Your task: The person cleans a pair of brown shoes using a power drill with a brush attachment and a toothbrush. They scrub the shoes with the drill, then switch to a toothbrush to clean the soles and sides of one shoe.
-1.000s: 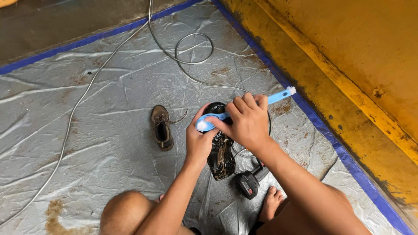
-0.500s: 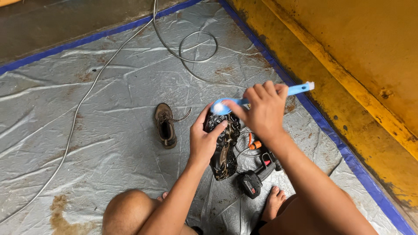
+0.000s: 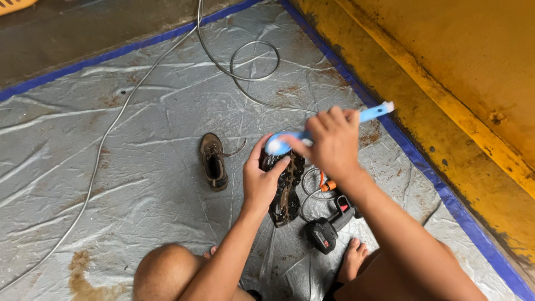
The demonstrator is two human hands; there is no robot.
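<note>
My left hand (image 3: 263,181) grips a muddy dark shoe (image 3: 286,189), held sole up over the tarp. My right hand (image 3: 333,142) holds a blue brush (image 3: 312,132) by its long handle, with the brush head pressed to the top end of the sole. The handle's pale tip sticks out to the right, past my fingers. A second brown shoe (image 3: 213,161) lies upright on the tarp just left of my left hand, its lace trailing to the right.
A black handheld sprayer (image 3: 329,227) with an orange nozzle lies by my bare foot (image 3: 352,260). A grey hose (image 3: 239,61) loops across the silver tarp (image 3: 111,167), which has a blue edge. A yellow wall (image 3: 462,72) rises at the right.
My right hand has drawn the brush up and to the right along the sole. The left hand keeps the shoe in place. The view has shifted slightly.
</note>
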